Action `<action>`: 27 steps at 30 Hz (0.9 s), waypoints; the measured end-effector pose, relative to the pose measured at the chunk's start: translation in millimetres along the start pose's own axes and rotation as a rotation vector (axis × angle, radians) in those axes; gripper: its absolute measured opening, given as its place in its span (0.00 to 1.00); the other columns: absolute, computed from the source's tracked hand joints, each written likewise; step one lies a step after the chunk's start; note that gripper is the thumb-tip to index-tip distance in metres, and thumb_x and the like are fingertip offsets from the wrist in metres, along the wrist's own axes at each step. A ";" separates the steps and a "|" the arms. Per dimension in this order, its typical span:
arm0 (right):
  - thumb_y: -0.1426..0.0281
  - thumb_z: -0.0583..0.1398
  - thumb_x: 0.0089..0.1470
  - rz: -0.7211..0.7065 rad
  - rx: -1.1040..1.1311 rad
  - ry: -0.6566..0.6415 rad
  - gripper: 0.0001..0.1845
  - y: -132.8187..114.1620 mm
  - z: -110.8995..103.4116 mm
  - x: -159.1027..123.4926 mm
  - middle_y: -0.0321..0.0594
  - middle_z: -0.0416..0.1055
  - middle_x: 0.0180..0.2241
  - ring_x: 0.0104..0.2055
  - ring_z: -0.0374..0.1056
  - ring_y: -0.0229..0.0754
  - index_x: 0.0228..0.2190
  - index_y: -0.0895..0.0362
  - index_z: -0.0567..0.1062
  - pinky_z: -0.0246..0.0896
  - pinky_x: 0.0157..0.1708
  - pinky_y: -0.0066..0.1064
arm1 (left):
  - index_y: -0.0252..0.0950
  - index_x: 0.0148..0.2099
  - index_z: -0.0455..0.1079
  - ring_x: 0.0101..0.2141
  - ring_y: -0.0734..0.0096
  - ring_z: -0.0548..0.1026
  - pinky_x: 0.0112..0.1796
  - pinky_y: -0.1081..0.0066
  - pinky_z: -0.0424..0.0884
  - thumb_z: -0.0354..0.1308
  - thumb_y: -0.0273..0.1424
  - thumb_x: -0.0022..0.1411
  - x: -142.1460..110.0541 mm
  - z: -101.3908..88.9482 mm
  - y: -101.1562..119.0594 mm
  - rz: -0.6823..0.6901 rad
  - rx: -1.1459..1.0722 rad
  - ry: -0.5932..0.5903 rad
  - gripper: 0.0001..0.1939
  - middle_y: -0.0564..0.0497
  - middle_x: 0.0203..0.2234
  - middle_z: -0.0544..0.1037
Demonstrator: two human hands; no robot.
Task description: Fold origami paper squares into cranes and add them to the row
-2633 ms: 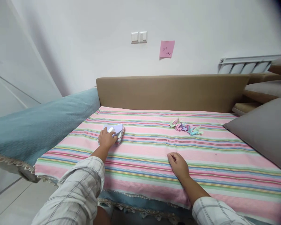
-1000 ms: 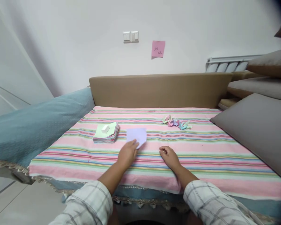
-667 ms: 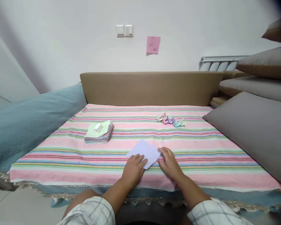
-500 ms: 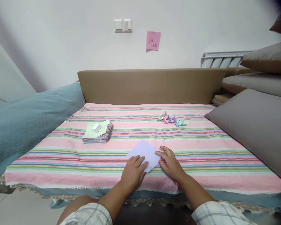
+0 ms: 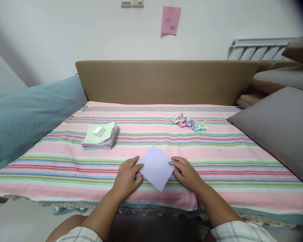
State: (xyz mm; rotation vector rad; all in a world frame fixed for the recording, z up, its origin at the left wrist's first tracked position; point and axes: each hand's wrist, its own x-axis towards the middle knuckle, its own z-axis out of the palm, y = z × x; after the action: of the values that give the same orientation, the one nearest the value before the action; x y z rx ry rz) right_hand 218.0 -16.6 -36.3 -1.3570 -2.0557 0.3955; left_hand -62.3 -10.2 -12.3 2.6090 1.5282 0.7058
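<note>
- Your left hand (image 5: 127, 176), fingers loosely spread, touched the left corner of the lavender paper square (image 5: 156, 168).
- Your right hand (image 5: 187, 173) touched its right corner; whether it pinched could not be told.
- The lavender paper square lay flat between them on striped cloth (image 5: 232, 168).
- Paper stack (image 5: 98, 147) lay left; folded cranes (image 5: 188, 122) lay back right.

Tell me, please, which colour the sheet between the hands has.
The sheet is pale lavender, clearest in the head view.

The sheet (image 5: 155, 168) is matt paper, the cover (image 5: 146, 129) cloth.
</note>
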 end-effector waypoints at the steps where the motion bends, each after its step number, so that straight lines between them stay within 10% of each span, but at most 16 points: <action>1: 0.75 0.53 0.49 0.002 0.000 0.013 0.21 1.5 0.6 0.6 0.45 0.67 0.49 0.51 0.61 0.48 0.45 0.53 0.73 0.59 0.50 0.43 | 0.41 0.47 0.72 0.50 0.53 0.67 0.48 0.53 0.64 0.55 0.30 0.51 -0.6 -1.1 -3.2 -0.016 0.005 0.006 0.19 0.45 0.53 0.68; 27: 0.68 0.56 0.50 0.068 0.042 0.010 0.08 1.6 -8.1 2.8 0.44 0.69 0.44 0.49 0.63 0.48 0.32 0.53 0.76 0.58 0.48 0.42 | 0.41 0.34 0.75 0.47 0.56 0.70 0.47 0.57 0.66 0.58 0.38 0.55 1.8 -0.5 -22.6 -0.151 -0.149 0.044 0.09 0.46 0.49 0.73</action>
State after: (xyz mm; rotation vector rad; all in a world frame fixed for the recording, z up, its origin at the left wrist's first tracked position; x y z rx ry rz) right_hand 223.6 -14.1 -30.2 -1.4037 -1.9865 0.4583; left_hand -80.2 2.8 -16.9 2.3583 1.5971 0.8329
